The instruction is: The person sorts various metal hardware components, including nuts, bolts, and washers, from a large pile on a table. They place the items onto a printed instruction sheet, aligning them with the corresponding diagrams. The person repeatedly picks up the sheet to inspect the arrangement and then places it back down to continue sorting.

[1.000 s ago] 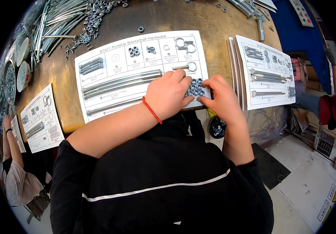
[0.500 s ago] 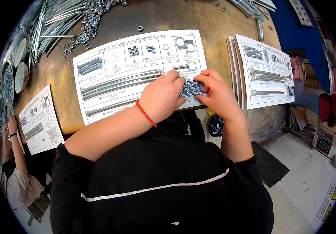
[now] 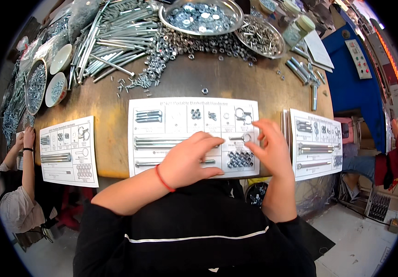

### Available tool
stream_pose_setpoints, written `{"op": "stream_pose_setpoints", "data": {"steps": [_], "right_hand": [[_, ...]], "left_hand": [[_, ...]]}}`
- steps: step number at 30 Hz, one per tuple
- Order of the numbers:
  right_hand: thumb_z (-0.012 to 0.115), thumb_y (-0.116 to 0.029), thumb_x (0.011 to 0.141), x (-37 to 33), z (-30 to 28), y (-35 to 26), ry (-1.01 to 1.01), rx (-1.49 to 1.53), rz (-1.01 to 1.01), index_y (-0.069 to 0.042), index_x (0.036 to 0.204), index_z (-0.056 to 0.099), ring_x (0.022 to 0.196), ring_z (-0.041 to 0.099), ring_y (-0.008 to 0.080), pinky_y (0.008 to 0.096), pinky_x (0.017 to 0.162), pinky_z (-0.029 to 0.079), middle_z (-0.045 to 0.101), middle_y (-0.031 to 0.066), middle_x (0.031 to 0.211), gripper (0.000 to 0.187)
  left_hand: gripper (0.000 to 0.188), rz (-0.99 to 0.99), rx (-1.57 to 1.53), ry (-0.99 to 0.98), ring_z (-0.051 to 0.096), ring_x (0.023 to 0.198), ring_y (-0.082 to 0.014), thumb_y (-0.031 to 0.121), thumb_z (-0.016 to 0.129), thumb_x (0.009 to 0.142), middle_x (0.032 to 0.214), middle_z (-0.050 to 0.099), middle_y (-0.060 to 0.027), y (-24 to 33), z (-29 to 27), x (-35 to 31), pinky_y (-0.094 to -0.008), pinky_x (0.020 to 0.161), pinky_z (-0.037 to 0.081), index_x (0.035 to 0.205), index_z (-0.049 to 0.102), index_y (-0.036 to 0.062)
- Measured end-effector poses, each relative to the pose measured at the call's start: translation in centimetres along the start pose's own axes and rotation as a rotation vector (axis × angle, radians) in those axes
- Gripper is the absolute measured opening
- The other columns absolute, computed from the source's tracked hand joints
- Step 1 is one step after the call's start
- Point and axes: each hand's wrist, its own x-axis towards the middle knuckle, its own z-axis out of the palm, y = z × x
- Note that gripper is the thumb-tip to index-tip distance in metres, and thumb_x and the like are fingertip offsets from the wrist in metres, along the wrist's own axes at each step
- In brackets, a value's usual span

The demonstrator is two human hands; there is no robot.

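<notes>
A white sheet [image 3: 194, 105] divided into boxes lies at the table's front edge. Shiny hex nuts [image 3: 240, 159] form a tight block in its lower right box. Long bolts [image 3: 155, 142] run across the sheet, partly under my left hand [image 3: 192, 154], whose thumb and fingers are spread with nothing between them. My right hand [image 3: 272, 150], fingers apart and curved, hovers just right of a ring pin [image 3: 240, 137] and above the nuts. Ring clips [image 3: 243, 116] occupy the upper right box. Whether some of these pieces are real or printed, I cannot tell.
Behind lie heaps of long bolts [image 3: 122, 44], loose nuts [image 3: 155, 64], a metal bowl of washers [image 3: 203, 31] and a bowl of small metal parts [image 3: 273, 51]. More sheets lie left [image 3: 81, 173] and right [image 3: 319, 168]. Another person's hands [image 3: 27, 138] are at far left.
Both hands have lifted off the block of nuts and drawn apart, their fingers opening. The view has tilted up, bringing the bowls at the back into sight.
</notes>
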Motion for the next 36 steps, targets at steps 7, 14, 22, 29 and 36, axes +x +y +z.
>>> {"op": "stream_pose_setpoints", "data": {"steps": [7, 14, 22, 29, 36], "right_hand": [[0.072, -0.013, 0.080, 20.5, -0.2, -5.3, 0.291, -0.329, -0.493, -0.004, 0.109, 0.066, 0.110, 0.057, 0.0354, 0.0429, 0.095, 0.047, 0.062, 0.0141, 0.114, 0.031], [0.079, -0.026, 0.072, 37.3, 1.1, -7.4, -0.286, -0.896, 0.063, -0.004, 0.102, 0.073, 0.093, 0.068, 0.0353, 0.0411, 0.081, 0.054, 0.072, 0.0188, 0.096, 0.037], [0.081, -0.017, 0.068, 38.7, 3.1, -5.9, -0.452, -0.632, -0.117, 0.000, 0.091, 0.071, 0.078, 0.069, 0.0264, 0.0367, 0.071, 0.053, 0.071, 0.0163, 0.083, 0.031], [0.076, -0.018, 0.073, 38.1, 4.0, -6.4, -0.393, -0.641, -0.253, -0.002, 0.103, 0.071, 0.095, 0.068, 0.0331, 0.0399, 0.081, 0.054, 0.071, 0.0188, 0.098, 0.035], [0.077, -0.016, 0.077, 39.2, 1.5, -3.8, -0.255, -0.271, -0.101, 0.001, 0.093, 0.070, 0.065, 0.065, 0.0171, 0.0328, 0.059, 0.051, 0.068, 0.0099, 0.073, 0.025]], "left_hand": [[0.047, -0.246, -0.173, 0.231, 0.051, 0.062, -0.0105, 0.010, 0.084, 0.072, 0.099, 0.063, -0.0052, -1.6, -7.4, -6.0, -0.0243, 0.060, 0.045, 0.115, 0.065, 0.0038], [0.035, -0.367, -0.254, 0.360, 0.049, 0.059, -0.0075, 0.005, 0.077, 0.079, 0.097, 0.062, -0.0050, -3.4, -9.4, -8.2, -0.0219, 0.055, 0.041, 0.112, 0.066, 0.0027], [0.034, -0.334, -0.222, 0.388, 0.049, 0.058, -0.0093, 0.006, 0.076, 0.080, 0.093, 0.064, -0.0040, -5.4, -9.4, -7.8, -0.0247, 0.059, 0.044, 0.112, 0.066, 0.0045], [0.033, -0.346, -0.200, 0.340, 0.050, 0.058, -0.0108, 0.010, 0.076, 0.080, 0.093, 0.065, -0.0044, -5.5, -9.3, -7.1, -0.0266, 0.061, 0.045, 0.111, 0.067, 0.0048], [0.030, -0.386, -0.388, 0.340, 0.049, 0.067, -0.0056, 0.001, 0.072, 0.084, 0.095, 0.062, -0.0006, -4.7, -10.0, -5.7, -0.0197, 0.065, 0.043, 0.113, 0.065, 0.0030]]}}
